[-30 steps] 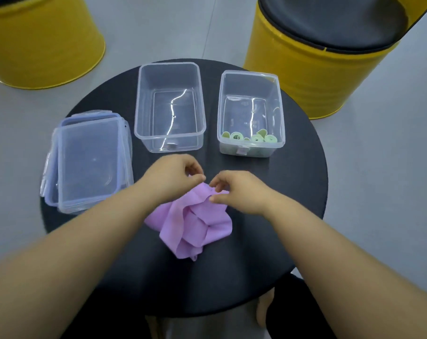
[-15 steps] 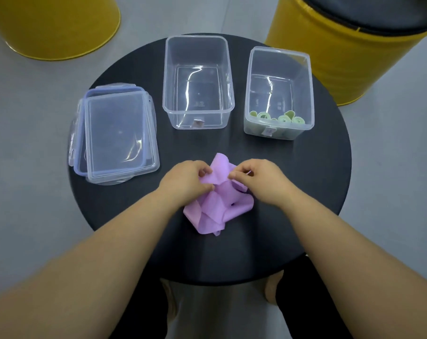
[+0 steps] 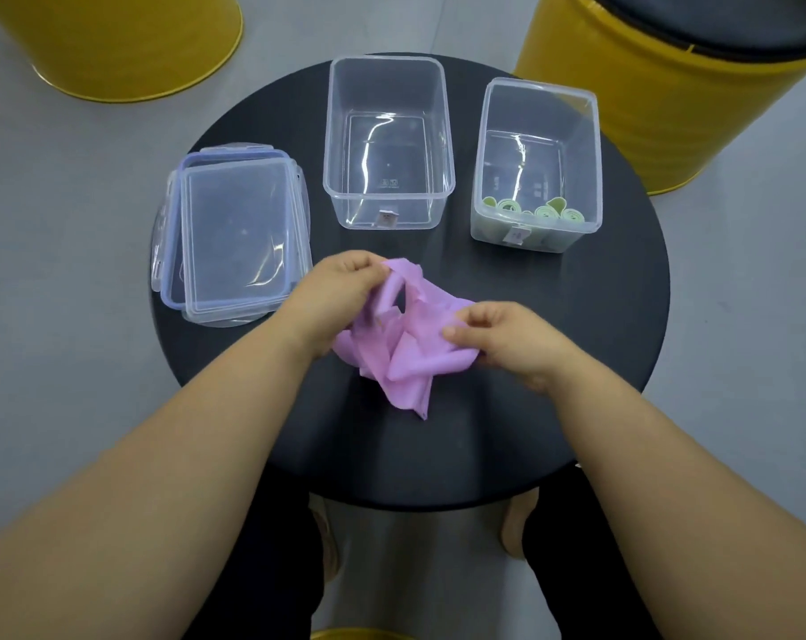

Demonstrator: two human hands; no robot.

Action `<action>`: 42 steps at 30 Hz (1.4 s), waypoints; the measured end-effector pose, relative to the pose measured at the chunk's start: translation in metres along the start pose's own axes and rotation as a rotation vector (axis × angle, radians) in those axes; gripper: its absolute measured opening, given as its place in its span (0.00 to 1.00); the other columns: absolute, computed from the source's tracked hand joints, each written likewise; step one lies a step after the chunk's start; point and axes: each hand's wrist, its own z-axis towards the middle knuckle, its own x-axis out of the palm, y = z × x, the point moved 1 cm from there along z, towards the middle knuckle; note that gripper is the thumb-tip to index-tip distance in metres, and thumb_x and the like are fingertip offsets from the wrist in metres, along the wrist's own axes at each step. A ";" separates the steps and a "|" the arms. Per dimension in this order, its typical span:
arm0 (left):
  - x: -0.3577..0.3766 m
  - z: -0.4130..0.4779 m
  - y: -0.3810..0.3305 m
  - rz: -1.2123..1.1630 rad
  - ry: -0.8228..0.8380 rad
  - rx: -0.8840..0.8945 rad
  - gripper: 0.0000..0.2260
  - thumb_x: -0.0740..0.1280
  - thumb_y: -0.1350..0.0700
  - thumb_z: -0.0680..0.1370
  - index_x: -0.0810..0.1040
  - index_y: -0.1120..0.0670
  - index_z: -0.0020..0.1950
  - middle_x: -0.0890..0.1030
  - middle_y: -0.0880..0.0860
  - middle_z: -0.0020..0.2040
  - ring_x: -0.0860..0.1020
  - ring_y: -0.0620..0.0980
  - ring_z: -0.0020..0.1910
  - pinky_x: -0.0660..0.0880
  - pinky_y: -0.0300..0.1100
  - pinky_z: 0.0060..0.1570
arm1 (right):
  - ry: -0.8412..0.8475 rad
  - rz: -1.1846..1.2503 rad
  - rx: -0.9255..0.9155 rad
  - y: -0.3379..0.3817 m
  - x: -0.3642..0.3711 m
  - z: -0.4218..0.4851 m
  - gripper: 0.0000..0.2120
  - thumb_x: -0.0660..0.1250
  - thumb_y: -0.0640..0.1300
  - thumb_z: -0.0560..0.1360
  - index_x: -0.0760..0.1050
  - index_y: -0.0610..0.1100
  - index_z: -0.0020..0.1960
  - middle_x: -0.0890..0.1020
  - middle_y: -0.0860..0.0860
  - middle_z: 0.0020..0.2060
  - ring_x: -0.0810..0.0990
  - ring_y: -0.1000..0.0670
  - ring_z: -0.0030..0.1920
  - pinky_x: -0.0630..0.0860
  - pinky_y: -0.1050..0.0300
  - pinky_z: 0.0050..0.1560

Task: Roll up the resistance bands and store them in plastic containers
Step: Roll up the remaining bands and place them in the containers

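Head view.

1. Band (image 3: 405, 353): pink, thin, crumpled in a loose heap at the table's (image 3: 576, 385) near centre. Partly lifted, with its near tail touching the top.
2. Left hand (image 3: 341, 293): fingers curled together, pinching the band's far edge.
3. Right hand (image 3: 507, 339): thumb and fingers closed on the band's right side.
4. Middle box (image 3: 387, 99): clear, open, far of the hands.
5. Right box (image 3: 539, 113): clear, open, with green rolls (image 3: 537, 211) standing along its near wall.
6. Lids (image 3: 234, 233): clear, stacked at the left.
7. Drums (image 3: 128, 39): yellow, on the floor far left and far right.

Step in hand, as judged: untangling the band so that rolling can begin. To do it well:
- Find one free end and draw the hands apart until the folds drop out.
- Lay the strip flat along the table.
- Roll from one end with even tension, keeping the edges square so the coil stays tight.
- Stand the coil in a box, probably the middle one.
- Do not tug hard, since thin rubber stretches and twists.

Writing:
- A small sticker (image 3: 387, 218) is on the middle box's near wall, and another (image 3: 518, 234) on the right box. Both are too small to read.
- Moulded marks (image 3: 390, 182) are on the middle box's floor and are illegible.
- No brand can be made out.
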 end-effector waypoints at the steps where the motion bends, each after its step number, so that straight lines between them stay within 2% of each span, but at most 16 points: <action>1: -0.005 0.002 -0.002 0.015 -0.062 -0.020 0.11 0.61 0.58 0.79 0.77 0.51 0.38 0.76 0.47 0.29 0.70 0.47 0.29 0.69 0.37 0.30 | 0.046 0.178 -0.023 0.006 -0.004 -0.003 0.04 0.65 0.37 0.76 0.76 0.43 0.43 0.81 0.51 0.35 0.79 0.53 0.37 0.79 0.59 0.42; 6: -0.019 0.008 -0.004 0.107 -0.148 -0.038 0.10 0.62 0.57 0.77 0.77 0.51 0.36 0.72 0.48 0.29 0.68 0.47 0.28 0.67 0.34 0.29 | 0.127 0.774 -0.250 0.034 -0.036 -0.019 0.07 0.67 0.44 0.67 0.79 0.46 0.44 0.82 0.48 0.34 0.82 0.53 0.33 0.80 0.55 0.35; 12: -0.016 0.006 -0.004 0.067 -0.091 -0.116 0.10 0.60 0.60 0.77 0.79 0.56 0.42 0.64 0.46 0.19 0.62 0.42 0.17 0.59 0.30 0.18 | 0.171 0.927 -0.256 0.030 -0.047 -0.015 0.15 0.71 0.48 0.65 0.76 0.44 0.49 0.73 0.53 0.25 0.71 0.57 0.25 0.72 0.66 0.33; 15: -0.017 0.003 -0.005 -0.245 -0.003 -0.233 0.12 0.57 0.61 0.76 0.72 0.58 0.33 0.61 0.48 0.20 0.59 0.46 0.20 0.59 0.32 0.20 | 0.091 0.848 -0.182 0.032 -0.045 -0.018 0.11 0.65 0.52 0.70 0.75 0.43 0.41 0.71 0.52 0.21 0.69 0.57 0.22 0.70 0.67 0.31; 18: -0.025 0.003 -0.009 -0.715 0.152 -0.217 0.11 0.59 0.62 0.71 0.70 0.57 0.28 0.60 0.48 0.18 0.60 0.45 0.19 0.62 0.33 0.22 | -0.068 0.655 -0.058 0.029 -0.051 -0.019 0.13 0.64 0.52 0.69 0.78 0.42 0.44 0.80 0.48 0.33 0.79 0.51 0.35 0.76 0.56 0.42; 20: -0.031 0.001 -0.013 -0.826 0.282 -0.154 0.08 0.65 0.59 0.64 0.70 0.56 0.26 0.61 0.47 0.17 0.60 0.42 0.16 0.61 0.31 0.18 | -0.140 0.423 -0.028 0.023 -0.057 -0.020 0.09 0.67 0.48 0.71 0.76 0.42 0.44 0.80 0.48 0.35 0.78 0.49 0.37 0.74 0.56 0.40; 22: -0.032 -0.003 -0.014 -0.801 0.404 -0.127 0.11 0.72 0.56 0.61 0.70 0.55 0.26 0.62 0.47 0.17 0.60 0.40 0.15 0.60 0.30 0.15 | -0.144 0.137 0.011 0.015 -0.057 -0.020 0.06 0.68 0.44 0.73 0.74 0.42 0.40 0.79 0.49 0.33 0.75 0.49 0.37 0.74 0.60 0.38; 24: -0.028 -0.006 -0.013 -0.719 0.454 -0.150 0.14 0.76 0.55 0.61 0.70 0.55 0.30 0.63 0.47 0.18 0.60 0.40 0.15 0.59 0.29 0.15 | -0.144 -0.118 0.053 0.009 -0.053 -0.020 0.05 0.70 0.43 0.73 0.75 0.43 0.44 0.80 0.50 0.41 0.76 0.50 0.42 0.74 0.59 0.42; 26: -0.020 -0.008 -0.012 -0.650 0.463 -0.173 0.12 0.73 0.58 0.66 0.69 0.55 0.35 0.65 0.47 0.20 0.60 0.39 0.16 0.58 0.28 0.15 | -0.159 -0.324 0.031 0.007 -0.046 -0.018 0.19 0.73 0.45 0.71 0.73 0.49 0.59 0.77 0.53 0.54 0.76 0.53 0.51 0.72 0.59 0.50; 28: -0.011 -0.012 -0.016 -0.626 0.535 -0.158 0.05 0.64 0.60 0.70 0.68 0.55 0.39 0.68 0.48 0.24 0.61 0.39 0.17 0.57 0.27 0.16 | -0.114 -0.347 -0.082 0.010 -0.032 -0.015 0.35 0.75 0.47 0.68 0.63 0.54 0.70 0.69 0.58 0.65 0.71 0.55 0.61 0.69 0.60 0.58; 30: -0.004 -0.015 -0.019 -0.628 0.641 -0.116 0.02 0.64 0.61 0.70 0.72 0.56 0.41 0.71 0.49 0.27 0.63 0.39 0.18 0.59 0.27 0.17 | -0.019 -0.253 -0.190 0.016 -0.014 -0.011 0.42 0.77 0.47 0.67 0.58 0.55 0.74 0.66 0.59 0.70 0.67 0.56 0.67 0.66 0.60 0.62; 33: -0.003 -0.019 -0.022 -0.660 0.772 -0.028 0.10 0.73 0.58 0.65 0.80 0.55 0.45 0.76 0.52 0.33 0.67 0.41 0.21 0.66 0.29 0.20 | 0.079 -0.134 -0.298 0.020 0.004 -0.001 0.32 0.76 0.42 0.68 0.66 0.52 0.68 0.76 0.56 0.61 0.75 0.55 0.62 0.73 0.58 0.61; 35: -0.005 -0.015 -0.021 -0.659 0.730 0.010 0.16 0.75 0.54 0.63 0.80 0.54 0.49 0.77 0.52 0.35 0.67 0.42 0.22 0.67 0.31 0.22 | 0.031 -0.129 -0.295 0.019 0.008 0.002 0.19 0.72 0.40 0.72 0.73 0.50 0.60 0.81 0.55 0.52 0.80 0.55 0.53 0.76 0.57 0.54; 38: -0.012 -0.005 -0.017 -0.421 0.395 0.002 0.17 0.72 0.50 0.67 0.75 0.53 0.52 0.75 0.48 0.36 0.65 0.41 0.22 0.64 0.31 0.22 | -0.001 0.108 -0.226 0.022 0.005 0.004 0.05 0.66 0.39 0.76 0.79 0.44 0.50 0.83 0.50 0.42 0.80 0.53 0.42 0.76 0.56 0.46; 40: -0.016 0.001 -0.010 0.023 0.167 -0.011 0.22 0.73 0.43 0.66 0.73 0.52 0.54 0.76 0.46 0.40 0.71 0.38 0.26 0.66 0.32 0.26 | 0.063 0.412 -0.184 0.027 -0.004 0.005 0.10 0.67 0.39 0.71 0.78 0.39 0.52 0.82 0.45 0.42 0.79 0.49 0.42 0.75 0.55 0.44; 42: -0.017 0.002 -0.003 0.281 0.132 -0.009 0.31 0.73 0.35 0.58 0.73 0.45 0.57 0.78 0.43 0.50 0.77 0.37 0.43 0.72 0.35 0.40 | 0.156 0.638 -0.140 0.033 -0.010 0.003 0.25 0.68 0.42 0.65 0.73 0.32 0.59 0.78 0.38 0.49 0.77 0.42 0.49 0.73 0.50 0.50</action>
